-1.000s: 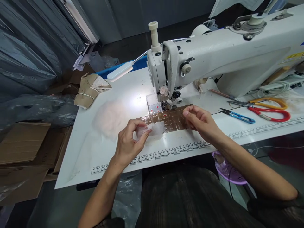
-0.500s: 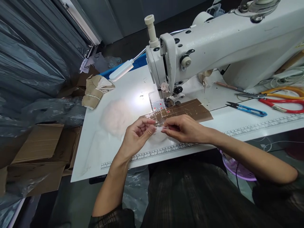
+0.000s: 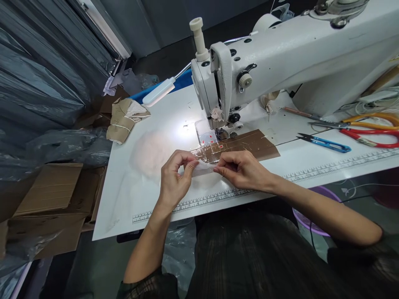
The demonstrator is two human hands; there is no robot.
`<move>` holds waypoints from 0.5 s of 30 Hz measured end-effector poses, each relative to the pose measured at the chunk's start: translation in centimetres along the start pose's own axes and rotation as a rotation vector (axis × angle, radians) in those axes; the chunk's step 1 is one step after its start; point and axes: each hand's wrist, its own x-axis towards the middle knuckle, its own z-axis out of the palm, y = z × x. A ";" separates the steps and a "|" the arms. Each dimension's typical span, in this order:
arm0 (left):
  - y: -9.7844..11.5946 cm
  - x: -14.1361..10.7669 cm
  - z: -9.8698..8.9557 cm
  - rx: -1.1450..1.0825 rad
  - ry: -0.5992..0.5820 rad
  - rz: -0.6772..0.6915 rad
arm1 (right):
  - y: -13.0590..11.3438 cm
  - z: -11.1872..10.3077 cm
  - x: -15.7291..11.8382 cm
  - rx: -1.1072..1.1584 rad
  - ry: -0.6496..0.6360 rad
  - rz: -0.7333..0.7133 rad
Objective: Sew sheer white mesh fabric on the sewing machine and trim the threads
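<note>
A small piece of thin white fabric (image 3: 202,168) is stretched between my two hands, just above the table's front part. My left hand (image 3: 177,176) pinches its left end between thumb and fingers. At its right end, the fingertips of my right hand (image 3: 241,168) are closed on the fabric. Behind the hands, brown tape (image 3: 249,145) lies on the bed of the white sewing machine (image 3: 268,62), under and beside the needle area. A pale, blurry round patch (image 3: 151,153) shows on the table left of my left hand.
Blue thread snips (image 3: 326,143), red-handled scissors (image 3: 368,139) and yellow-handled scissors (image 3: 374,120) lie at the right. A folded beige cloth bundle (image 3: 121,122) sits at the table's left edge. A printed ruler (image 3: 215,199) runs along the front. Cardboard boxes (image 3: 50,191) stand at left.
My hands have moved apart, with my left hand shifting left and my right hand slightly right. The white fabric between them is now drawn out wider.
</note>
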 end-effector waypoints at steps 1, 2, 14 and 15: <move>0.0 0.0 0.1 -0.015 0.045 0.017 | 0.0 0.1 -0.2 0.026 0.030 -0.016; 0.0 0.1 0.2 -0.032 0.096 0.027 | 0.0 0.2 -0.5 0.053 0.056 -0.031; 0.1 0.1 1.2 -0.494 -0.056 -0.342 | 1.3 0.3 -1.2 0.430 -0.030 0.367; 0.2 0.1 1.3 -0.518 -0.056 -0.363 | 1.4 0.1 -1.0 0.446 -0.029 0.385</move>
